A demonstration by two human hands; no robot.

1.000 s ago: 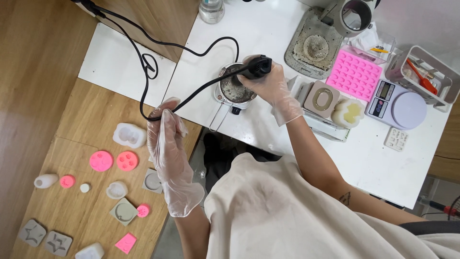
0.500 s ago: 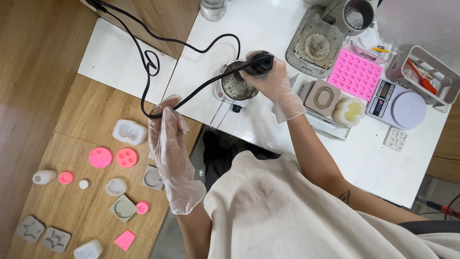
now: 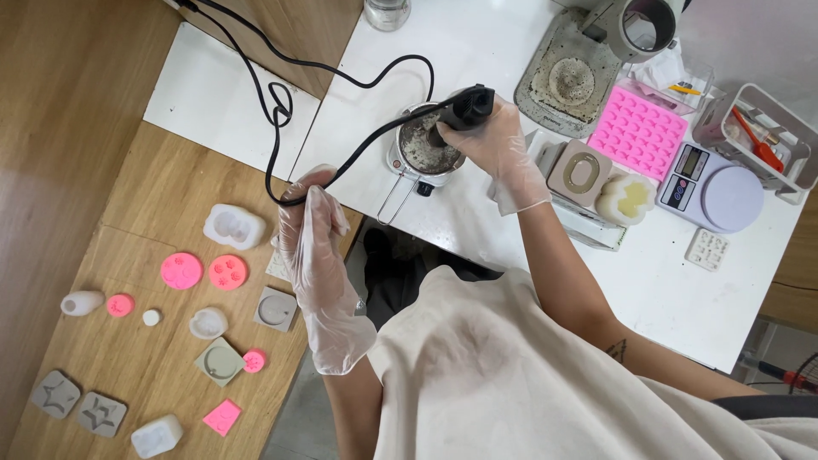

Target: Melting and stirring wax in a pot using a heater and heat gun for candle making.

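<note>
Right hand (image 3: 498,140) wrapped tight on black corded mixer (image 3: 464,109), head down in metal cup (image 3: 423,146) on white table (image 3: 477,221). Left hand (image 3: 313,234) pinching cord (image 3: 358,149) (slack off rim). Best kept vertical, centred, cord clear.

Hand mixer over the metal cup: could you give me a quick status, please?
Right hand grips black hand mixer, tip in metal cup. Left hand holds black cord aside. Nothing obstructing.
</note>
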